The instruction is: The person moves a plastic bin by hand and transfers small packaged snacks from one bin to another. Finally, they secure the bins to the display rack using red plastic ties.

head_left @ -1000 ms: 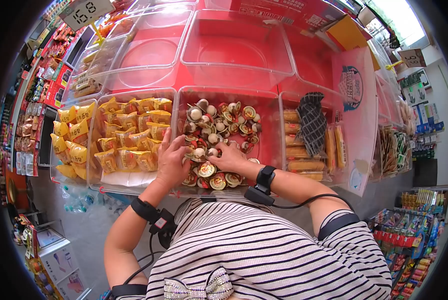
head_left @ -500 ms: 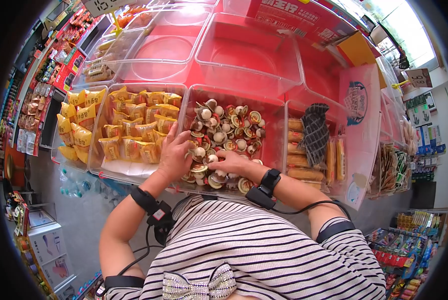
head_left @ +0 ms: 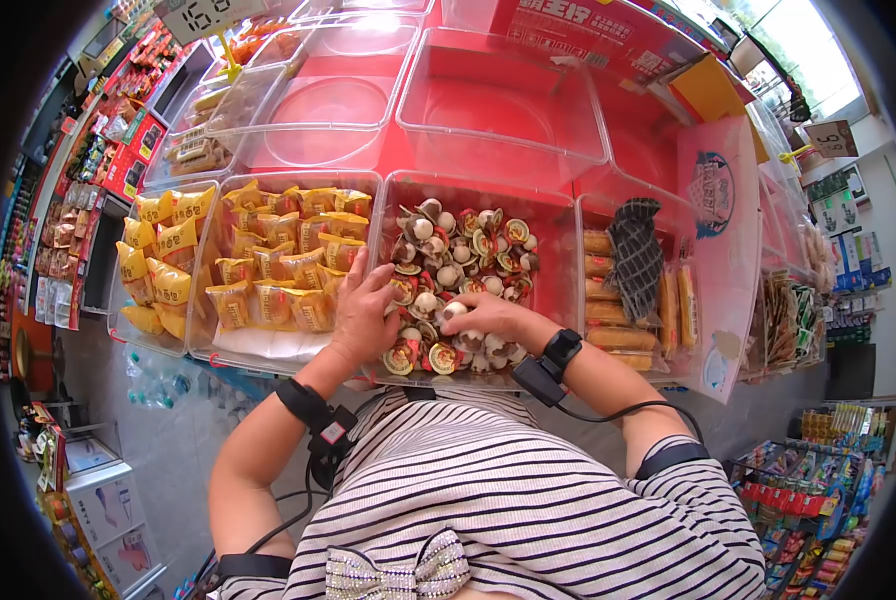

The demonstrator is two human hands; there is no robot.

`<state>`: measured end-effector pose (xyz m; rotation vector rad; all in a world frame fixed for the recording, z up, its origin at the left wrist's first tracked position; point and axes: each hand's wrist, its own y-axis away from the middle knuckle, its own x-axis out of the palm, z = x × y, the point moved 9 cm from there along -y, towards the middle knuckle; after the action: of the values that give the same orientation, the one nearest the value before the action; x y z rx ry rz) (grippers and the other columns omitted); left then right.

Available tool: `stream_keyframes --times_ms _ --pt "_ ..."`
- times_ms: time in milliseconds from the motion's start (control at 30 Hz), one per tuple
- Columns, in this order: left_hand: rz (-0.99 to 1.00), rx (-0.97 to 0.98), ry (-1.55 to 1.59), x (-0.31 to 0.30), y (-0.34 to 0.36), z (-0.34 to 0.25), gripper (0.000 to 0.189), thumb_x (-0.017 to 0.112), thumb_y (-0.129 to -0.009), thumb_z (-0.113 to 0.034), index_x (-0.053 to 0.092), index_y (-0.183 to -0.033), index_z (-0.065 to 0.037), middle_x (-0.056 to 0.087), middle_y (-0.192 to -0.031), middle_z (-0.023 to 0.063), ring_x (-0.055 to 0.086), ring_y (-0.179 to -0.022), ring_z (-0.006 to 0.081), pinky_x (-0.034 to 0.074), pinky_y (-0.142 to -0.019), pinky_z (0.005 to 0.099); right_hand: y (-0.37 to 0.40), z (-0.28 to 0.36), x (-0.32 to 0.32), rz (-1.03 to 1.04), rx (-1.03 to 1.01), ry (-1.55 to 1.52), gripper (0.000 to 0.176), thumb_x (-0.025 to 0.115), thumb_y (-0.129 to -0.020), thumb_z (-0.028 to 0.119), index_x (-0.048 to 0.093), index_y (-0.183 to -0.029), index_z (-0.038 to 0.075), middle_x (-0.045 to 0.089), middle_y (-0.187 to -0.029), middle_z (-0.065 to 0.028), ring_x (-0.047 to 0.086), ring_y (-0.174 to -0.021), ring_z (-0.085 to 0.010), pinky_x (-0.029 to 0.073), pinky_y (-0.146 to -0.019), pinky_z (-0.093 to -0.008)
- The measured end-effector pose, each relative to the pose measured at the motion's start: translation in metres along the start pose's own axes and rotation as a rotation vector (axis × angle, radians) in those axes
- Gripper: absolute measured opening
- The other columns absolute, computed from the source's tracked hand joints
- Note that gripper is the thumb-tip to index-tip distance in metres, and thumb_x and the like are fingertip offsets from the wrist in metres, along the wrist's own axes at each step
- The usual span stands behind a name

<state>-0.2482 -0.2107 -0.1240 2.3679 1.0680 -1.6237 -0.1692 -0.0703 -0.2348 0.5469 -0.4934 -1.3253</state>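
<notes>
Small round wrapped snacks (head_left: 487,240) with white and brown parts and round printed labels fill the left side of a clear plastic bin (head_left: 558,283). My left hand (head_left: 365,312) lies at the bin's left wall, its fingers stretched out toward the snacks. It appears to hold nothing. Among the snacks at the front, my right hand (head_left: 490,318) has its thumb and fingers closed around a white-topped wrapped snack (head_left: 455,311). Its lower fingers are partly hidden. Two snacks with round labels (head_left: 443,357) face up just below the hands.
Left of this bin stand bins of yellow-wrapped bread (head_left: 311,312) and larger yellow packets (head_left: 173,240). To the right, long wrapped rolls (head_left: 618,338) lie beside a dark checked cloth (head_left: 636,260). Clear bins (head_left: 508,90) stand behind on red. A pink board (head_left: 725,270) rises at right.
My right hand has moved slightly right and now pinches a white-topped snack. Snacks at the front have shifted, with round labels turned up. The whole view has moved a little.
</notes>
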Motion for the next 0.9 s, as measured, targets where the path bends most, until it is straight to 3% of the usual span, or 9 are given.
stream_keyframes --times_ms 200,267,400,500,600,700,733,833,900 --pt "0.006 -0.006 0.038 0.001 -0.001 0.002 0.018 0.064 -0.064 -0.004 0.066 -0.081 -0.007 0.053 -0.122 0.0097 0.026 -0.134 0.0406 0.029 -0.1 0.0518 0.062 0.095 -0.032 0.142 -0.349 -0.973 0.05 0.063 -0.082 0.042 0.053 -0.118 0.009 0.062 -0.107 -0.0134 0.065 -0.092 -0.024 0.057 -0.072 -0.0329" --pt "0.014 -0.011 0.047 0.001 0.0 0.002 0.017 0.064 -0.064 -0.005 0.066 -0.081 -0.007 0.053 -0.122 0.0102 0.026 -0.134 0.0414 0.029 -0.1 0.0522 0.073 0.156 -0.067 0.161 -0.663 -0.805 0.051 0.059 -0.083 0.044 0.054 -0.118 0.008 0.061 -0.109 -0.0129 0.062 -0.093 -0.0231 0.055 -0.076 -0.0363" --pt "0.04 -0.014 0.063 0.002 -0.001 0.002 0.017 0.063 -0.066 -0.003 0.065 -0.082 -0.008 0.052 -0.122 0.0098 0.025 -0.133 0.0439 0.028 -0.103 0.0521 0.064 0.241 -0.153 0.035 -0.736 -0.725 0.048 0.063 -0.082 0.046 0.057 -0.112 0.009 0.061 -0.101 -0.0075 0.061 -0.093 -0.0241 0.054 -0.069 -0.0364" --pt "0.035 -0.011 0.068 -0.002 -0.001 -0.001 0.018 0.063 -0.066 -0.003 0.065 -0.083 -0.008 0.053 -0.121 0.01 0.025 -0.132 0.0451 0.027 -0.104 0.0516 0.021 0.248 -0.229 -0.208 -0.745 -0.8 0.038 0.068 -0.08 0.042 0.059 -0.099 0.009 0.062 -0.091 -0.0064 0.062 -0.085 -0.0238 0.054 -0.062 -0.0369" --pt "0.031 -0.02 0.075 -0.003 -0.002 0.0 0.019 0.063 -0.066 -0.003 0.065 -0.083 -0.009 0.053 -0.122 0.0097 0.025 -0.133 0.0445 0.028 -0.102 0.0515 -0.025 0.207 -0.252 -0.401 -0.324 -1.068 0.024 0.07 -0.079 0.03 0.058 -0.074 0.01 0.059 -0.07 -0.0054 0.06 -0.061 -0.0219 0.053 -0.051 -0.0388" --pt "0.031 -0.031 0.089 -0.003 -0.002 0.002 0.02 0.063 -0.065 -0.003 0.065 -0.084 -0.009 0.053 -0.123 0.0096 0.024 -0.134 0.0434 0.028 -0.102 0.0512 -0.039 0.201 -0.251 -0.558 -0.197 -0.711 0.02 0.069 -0.078 0.022 0.055 -0.067 0.011 0.059 -0.067 -0.0046 0.059 -0.058 -0.0221 0.053 -0.052 -0.0384" --pt "0.026 -0.036 0.093 -0.003 -0.001 0.001 0.02 0.063 -0.065 -0.003 0.065 -0.084 -0.009 0.053 -0.123 0.0098 0.025 -0.134 0.0432 0.028 -0.102 0.051 -0.041 0.202 -0.243 -0.419 -0.098 -0.576 0.017 0.07 -0.074 0.012 0.062 -0.089 0.007 0.06 -0.075 -0.0046 0.058 -0.054 -0.0204 0.053 -0.056 -0.0406" --pt "0.029 -0.049 0.099 -0.005 -0.002 0.001 0.02 0.062 -0.066 -0.002 0.065 -0.084 -0.009 0.053 -0.124 0.0101 0.025 -0.134 0.0426 0.028 -0.102 0.0504 -0.042 0.212 -0.249 -0.592 -0.173 -0.211 0.053 0.071 -0.071 0.008 0.054 -0.122 0.008 0.061 -0.1 -0.0087 0.062 -0.082 -0.0246 0.051 -0.071 -0.0493" --pt "0.034 -0.057 0.09 -0.005 -0.002 0.001 0.02 0.062 -0.066 -0.002 0.065 -0.084 -0.009 0.053 -0.124 0.0102 0.025 -0.134 0.0424 0.028 -0.102 0.05 -0.02 0.228 -0.227 -0.729 -0.128 -0.176 0.07 0.069 -0.071 0.005 0.043 -0.135 0.016 0.045 -0.135 -0.0118 0.025 -0.133 -0.0306 0.033 -0.097 -0.0553"
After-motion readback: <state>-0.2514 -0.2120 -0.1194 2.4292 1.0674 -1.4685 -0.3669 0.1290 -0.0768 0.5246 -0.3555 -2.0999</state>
